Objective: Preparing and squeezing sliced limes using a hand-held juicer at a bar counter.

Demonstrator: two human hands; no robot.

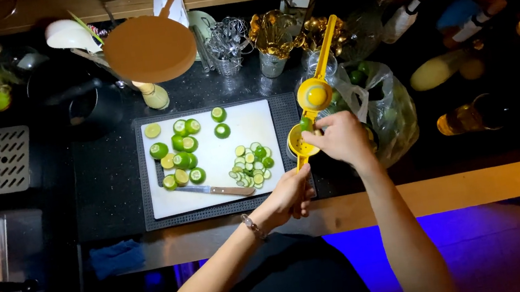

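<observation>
Yellow citrus squeezer open at the right edge of the cutting board

The right hand [341,138] covers the lower cup of the squeezer [314,102], so its content is hidden; the left hand [291,195] is closed around the lower handle. The plastic bag [389,109] holds whole limes; lime halves [177,151] lie on the white cutting board [250,124] on the dark tabletop.

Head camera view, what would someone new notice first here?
Probably the bright yellow hinged citrus squeezer, standing open right of the white cutting board; the left hand grips its lower handle and the right hand is at its lower cup. Next, the halved limes on the board's left side, with a heap of thin lime slices and a knife nearer the hands. A clear bag of limes sits right of the squeezer.
</observation>
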